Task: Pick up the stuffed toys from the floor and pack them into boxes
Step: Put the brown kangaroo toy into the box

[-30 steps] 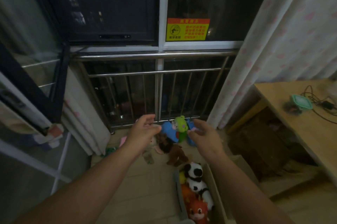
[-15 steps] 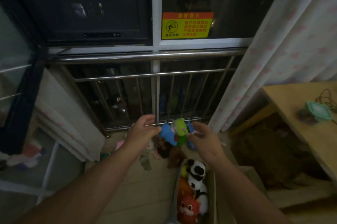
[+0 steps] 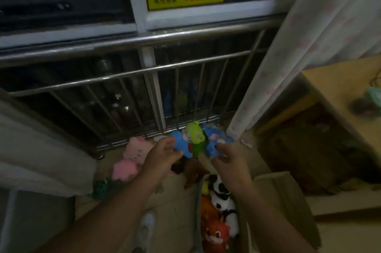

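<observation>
Several stuffed toys lie on the floor at the foot of the railing: a green one (image 3: 194,135) between two blue ones (image 3: 179,144) (image 3: 213,141), a pink one (image 3: 132,158) to the left, a brown one (image 3: 194,172) nearer me. My left hand (image 3: 162,157) reaches out with its fingers spread over the left blue toy. My right hand (image 3: 226,159) is stretched toward the right blue toy with loosely bent fingers; neither hand grips anything. A cardboard box (image 3: 288,201) at the bottom centre holds a panda (image 3: 221,197), an orange toy and a red fox toy (image 3: 215,234).
A steel railing (image 3: 144,71) under the dark window closes off the far side. A pale curtain (image 3: 278,63) hangs on the right, and a wooden table (image 3: 338,87) with small items stands beyond it. A dark green toy (image 3: 103,186) lies at the left, by white fabric.
The view has tilted down and come closer to the toys. Both hands have reached further forward and now overlap the blue toys; the pink toy has come into sight.
</observation>
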### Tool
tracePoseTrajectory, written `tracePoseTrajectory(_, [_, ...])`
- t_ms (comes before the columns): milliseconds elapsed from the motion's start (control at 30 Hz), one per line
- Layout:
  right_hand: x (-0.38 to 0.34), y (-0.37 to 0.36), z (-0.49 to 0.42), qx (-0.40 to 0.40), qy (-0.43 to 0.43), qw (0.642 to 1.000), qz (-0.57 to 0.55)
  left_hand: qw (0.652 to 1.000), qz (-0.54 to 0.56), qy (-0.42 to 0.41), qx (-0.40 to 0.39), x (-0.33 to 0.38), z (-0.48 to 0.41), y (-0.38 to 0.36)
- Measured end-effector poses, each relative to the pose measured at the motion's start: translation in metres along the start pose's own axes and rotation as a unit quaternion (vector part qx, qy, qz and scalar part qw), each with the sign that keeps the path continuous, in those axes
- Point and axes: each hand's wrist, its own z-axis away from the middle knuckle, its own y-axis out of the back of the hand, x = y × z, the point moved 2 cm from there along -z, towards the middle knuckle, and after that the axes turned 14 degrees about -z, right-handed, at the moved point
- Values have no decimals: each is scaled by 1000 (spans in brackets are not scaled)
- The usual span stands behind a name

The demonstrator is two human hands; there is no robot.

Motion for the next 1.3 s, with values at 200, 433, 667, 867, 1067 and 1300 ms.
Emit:
tracePoseTrajectory(200, [141,-43,-112,30,-62,998,-6,998,-15,34,-46,-127,-138,-66])
tracePoseTrajectory(433, [316,-87,-232,44,-81,995,40,993,-7,82,-87,-289,-267,-151])
tracePoseTrajectory(667, [440,-124,-334,0,-65,989,135,990,-45,94,-92,-432,-351,-219])
tracePoseTrajectory(867, [490,-126,-399,-75,-60,953,287,984,-24,146,-99,-500,-398,-260])
tracePoseTrajectory(1067, [514,-133,-443,-178,-117,916,341,965,65,228,-114,-538,-417,-300])
tracePoseTrajectory(1300, [543,-141,-453,-278,-180,851,406,937,189,263,-127,-553,-409,-327])
